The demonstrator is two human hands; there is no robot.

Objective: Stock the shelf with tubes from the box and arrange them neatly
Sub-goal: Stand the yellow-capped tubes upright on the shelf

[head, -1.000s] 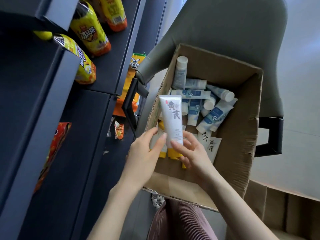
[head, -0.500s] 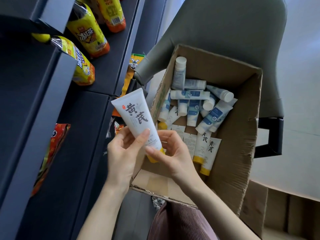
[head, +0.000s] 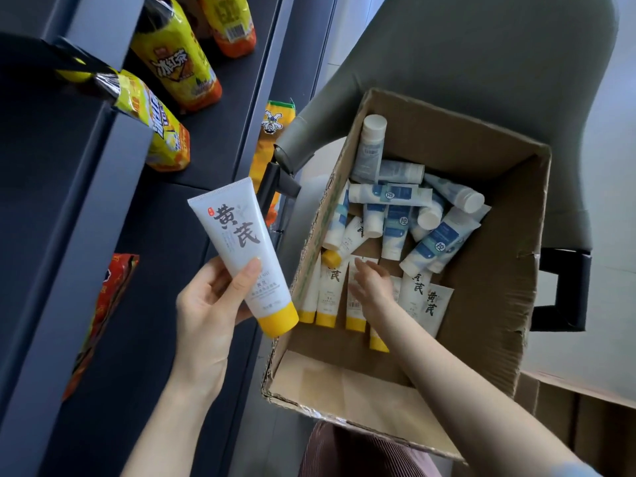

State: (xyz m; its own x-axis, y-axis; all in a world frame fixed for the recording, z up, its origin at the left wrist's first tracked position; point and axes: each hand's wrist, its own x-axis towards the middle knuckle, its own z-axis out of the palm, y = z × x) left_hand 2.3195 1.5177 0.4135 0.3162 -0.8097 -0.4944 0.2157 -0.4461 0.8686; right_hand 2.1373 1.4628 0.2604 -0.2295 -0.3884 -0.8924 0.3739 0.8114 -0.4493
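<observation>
Left hand (head: 210, 304) wraps tube (head: 241, 256); right hand (head: 373, 287) fingers straight, touching tubes (head: 327, 290) in box (head: 488, 277). Risk: my attention split, held tube slips.

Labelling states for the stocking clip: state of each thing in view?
box: open, partly filled.
held tube: capped, outside the box, gripped by left hand.
right hand: open, inside the box, over yellow-capped tubes.
yellow-capped tubes: lying side by side.
blue-labelled tubes: jumbled.

Tube (head: 241, 251): white, yellow cap down, tilting in the left hand (head: 206, 315).
Other tubes (head: 394, 232): lying jumbled under the right hand (head: 373, 287).
Box (head: 499, 287): sitting open around them.
</observation>
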